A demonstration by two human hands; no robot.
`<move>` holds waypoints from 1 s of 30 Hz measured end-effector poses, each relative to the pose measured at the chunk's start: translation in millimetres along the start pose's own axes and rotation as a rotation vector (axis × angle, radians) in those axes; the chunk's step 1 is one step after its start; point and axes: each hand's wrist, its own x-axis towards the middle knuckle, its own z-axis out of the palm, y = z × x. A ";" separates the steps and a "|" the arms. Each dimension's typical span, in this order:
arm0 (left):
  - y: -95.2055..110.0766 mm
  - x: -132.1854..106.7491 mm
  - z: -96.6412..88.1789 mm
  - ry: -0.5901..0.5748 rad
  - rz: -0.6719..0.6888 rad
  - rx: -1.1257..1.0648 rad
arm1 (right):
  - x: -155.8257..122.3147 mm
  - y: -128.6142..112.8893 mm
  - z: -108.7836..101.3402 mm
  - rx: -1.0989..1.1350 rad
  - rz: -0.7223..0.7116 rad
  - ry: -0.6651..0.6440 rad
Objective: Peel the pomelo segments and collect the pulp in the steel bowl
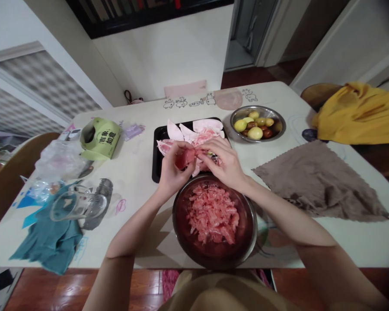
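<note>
1. Your left hand (172, 169) is curling around a red-pink segment of peeled citrus flesh (185, 157), gripping it from the left.
2. Your right hand (225, 163) is pinching the same segment at its right end – both hands are hovering over the far rim of the round steel bowl of pink pulp (251, 216).
3. Just behind them, a black rectangular tray (156, 152) is holding pale pink peel pieces (194, 129) on the white bench (142, 172).

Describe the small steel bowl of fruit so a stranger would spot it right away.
Start at the black tray in the table's middle. Just right of it, toward the far edge, sits the small steel bowl. Unlike the large bowl of pink pulp, it holds whole yellow-green and reddish fruits.
</note>
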 end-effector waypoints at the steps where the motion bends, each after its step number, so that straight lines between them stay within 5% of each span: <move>1: 1.6 0.6 -0.3 -0.007 -0.008 -0.021 | 0.6 -0.7 -0.6 0.018 -0.005 0.004; 8: 7.2 -5.2 -3.1 -0.013 0.053 0.049 | -3.0 -10.5 -13.8 -0.047 -0.079 0.035; 18: 32.0 -32.4 -0.8 -0.150 0.089 0.096 | -52.5 -38.1 -30.6 -0.336 -0.220 0.034; 30: 38.8 -43.1 1.9 -0.361 -0.293 -0.341 | -69.0 -51.4 -22.3 0.092 0.191 0.129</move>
